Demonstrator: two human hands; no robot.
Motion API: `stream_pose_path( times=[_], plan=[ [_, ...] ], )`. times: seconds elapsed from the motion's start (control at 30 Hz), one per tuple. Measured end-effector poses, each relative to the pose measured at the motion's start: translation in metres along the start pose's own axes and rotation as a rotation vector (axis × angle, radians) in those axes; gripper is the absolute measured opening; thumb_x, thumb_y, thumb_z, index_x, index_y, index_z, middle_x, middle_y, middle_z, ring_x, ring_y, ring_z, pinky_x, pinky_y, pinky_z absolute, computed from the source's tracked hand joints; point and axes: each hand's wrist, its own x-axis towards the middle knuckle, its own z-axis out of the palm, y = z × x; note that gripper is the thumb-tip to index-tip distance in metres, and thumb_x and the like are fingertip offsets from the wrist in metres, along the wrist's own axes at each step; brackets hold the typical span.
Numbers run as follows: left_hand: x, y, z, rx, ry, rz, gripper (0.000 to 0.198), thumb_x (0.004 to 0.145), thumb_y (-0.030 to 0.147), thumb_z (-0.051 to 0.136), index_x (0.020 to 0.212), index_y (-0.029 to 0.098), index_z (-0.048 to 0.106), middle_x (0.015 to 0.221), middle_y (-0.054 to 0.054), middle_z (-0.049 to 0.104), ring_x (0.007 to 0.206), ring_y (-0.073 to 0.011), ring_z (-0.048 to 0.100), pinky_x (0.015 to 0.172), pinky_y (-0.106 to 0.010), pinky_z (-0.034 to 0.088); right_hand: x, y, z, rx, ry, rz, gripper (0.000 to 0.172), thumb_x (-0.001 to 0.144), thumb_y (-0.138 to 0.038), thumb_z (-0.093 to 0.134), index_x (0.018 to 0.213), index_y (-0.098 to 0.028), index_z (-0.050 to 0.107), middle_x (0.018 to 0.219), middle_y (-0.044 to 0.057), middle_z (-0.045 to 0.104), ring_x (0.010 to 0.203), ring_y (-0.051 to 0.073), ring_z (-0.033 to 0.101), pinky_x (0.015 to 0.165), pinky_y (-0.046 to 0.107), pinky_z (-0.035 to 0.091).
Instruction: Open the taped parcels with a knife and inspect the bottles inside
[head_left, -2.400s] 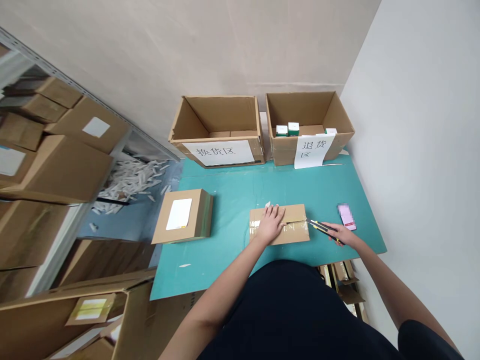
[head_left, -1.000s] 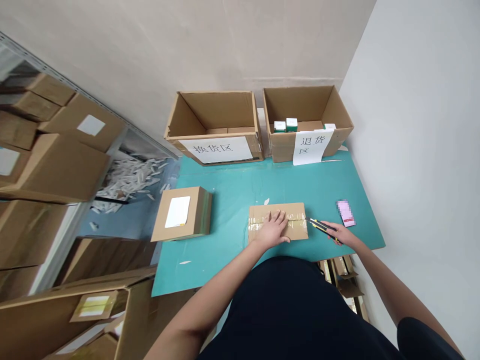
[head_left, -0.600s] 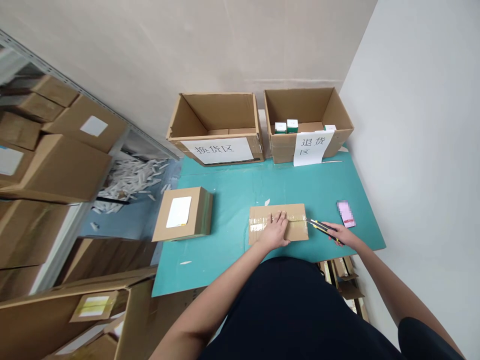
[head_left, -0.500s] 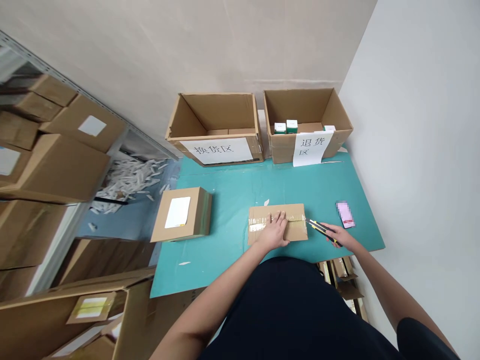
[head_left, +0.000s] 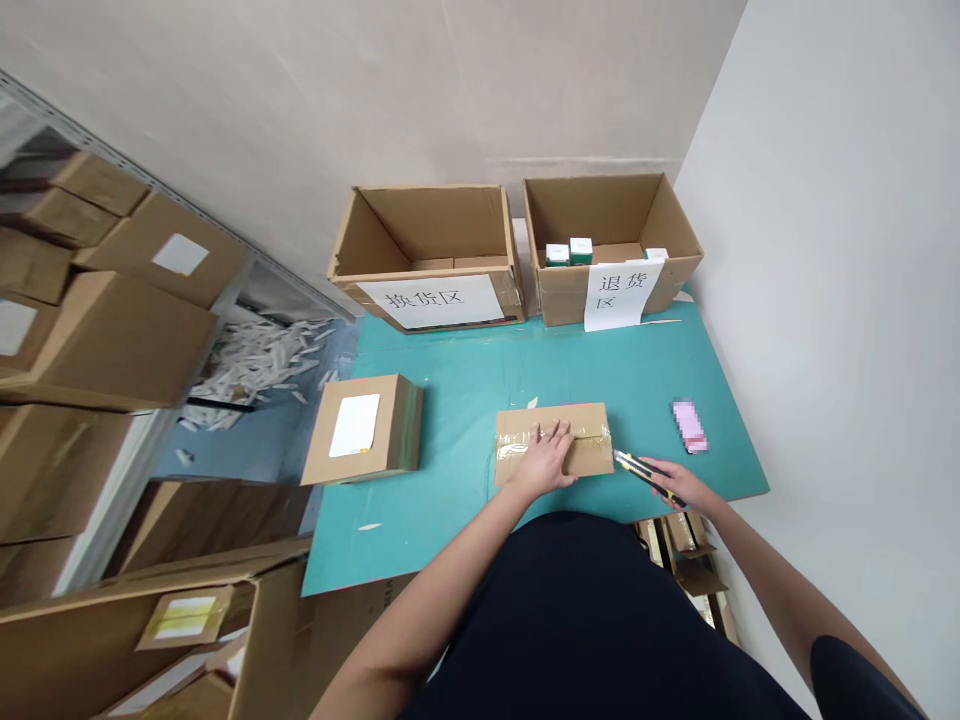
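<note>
A small cardboard box (head_left: 589,460) with clear tape along its top lies on the green tabletop (head_left: 465,390) in front of me. My left hand (head_left: 546,460) rests on it with fingers spread, pressing on the top. In my right hand (head_left: 679,484) is a yellow and black utility knife (head_left: 637,466), gripped by its handle. Its tip is at the right end of the box, by the side edge; whether it touches the cardboard I cannot tell.
Left on the table stands a labelled carton (head_left: 390,430). Two open boxes line the back, a left one (head_left: 450,225) and a right one (head_left: 600,200) holding small green-white packs. A phone (head_left: 688,425) lies at right. A large open box (head_left: 270,620) stands lower left, beside shelved cartons (head_left: 120,330).
The knife tip has moved slightly down along the right end of the box. My left hand stays on the box top.
</note>
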Motion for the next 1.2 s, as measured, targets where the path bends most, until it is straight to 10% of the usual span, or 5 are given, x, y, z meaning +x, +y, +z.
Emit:
stream_pose_path(
  times=[0.47, 0.7, 0.93, 1.03, 1.2],
  plan=[
    [-0.01, -0.009, 0.013, 0.02, 0.05, 0.029, 0.081, 0.087, 0.053, 0.065, 0.155, 0.024, 0.032, 0.157, -0.015, 0.041, 0.148, -0.0349, 0.032, 0.122, -0.059, 0.018, 0.023, 0.0, 0.015, 0.197, 0.284, -0.177, 0.091, 0.079, -0.065, 0.063, 0.155, -0.024, 0.034, 0.078, -0.002, 0.063, 0.052, 0.013, 0.058, 0.045, 0.026, 0.045],
    [-0.029, 0.002, 0.013, 0.029, 0.081, -0.052, 0.078, 0.092, 0.038, 0.059, 0.158, 0.02, 0.021, 0.16, -0.016, 0.036, 0.15, -0.0326, 0.03, 0.122, -0.058, 0.017, 0.072, -0.063, 0.025, -0.012, 0.424, -0.346, 0.056, 0.079, -0.053, 0.065, 0.121, -0.017, 0.061, 0.085, 0.006, 0.071, 0.081, 0.022, 0.068, 0.075, 0.033, 0.053],
    [-0.081, -0.002, 0.013, -0.054, 0.156, -0.417, 0.036, 0.092, 0.033, 0.058, 0.127, 0.028, 0.06, 0.119, -0.011, 0.066, 0.111, -0.0303, 0.064, 0.093, -0.043, 0.052, 0.136, -0.118, 0.034, -0.192, 0.342, -0.442, 0.036, 0.08, -0.046, 0.062, 0.103, -0.018, 0.064, 0.098, 0.006, 0.073, 0.091, 0.023, 0.065, 0.08, 0.032, 0.05],
    [-0.092, -0.005, 0.023, -0.147, 0.145, -0.552, 0.039, 0.096, 0.039, 0.051, 0.132, 0.025, 0.057, 0.116, -0.01, 0.066, 0.097, -0.026, 0.069, 0.082, -0.036, 0.055, 0.145, -0.115, 0.033, -0.249, 0.317, -0.425, 0.034, 0.078, -0.044, 0.064, 0.101, -0.018, 0.064, 0.096, 0.005, 0.072, 0.09, 0.023, 0.065, 0.079, 0.032, 0.05],
    [-0.075, -0.011, 0.041, -0.194, 0.214, -0.483, 0.056, 0.093, 0.047, 0.056, 0.141, 0.019, 0.051, 0.15, -0.017, 0.049, 0.132, -0.0327, 0.053, 0.102, -0.044, 0.049, 0.127, -0.079, 0.027, -0.167, 0.379, -0.386, 0.037, 0.077, -0.05, 0.063, 0.098, -0.019, 0.062, 0.092, 0.006, 0.073, 0.089, 0.024, 0.068, 0.083, 0.037, 0.052]
  ],
)
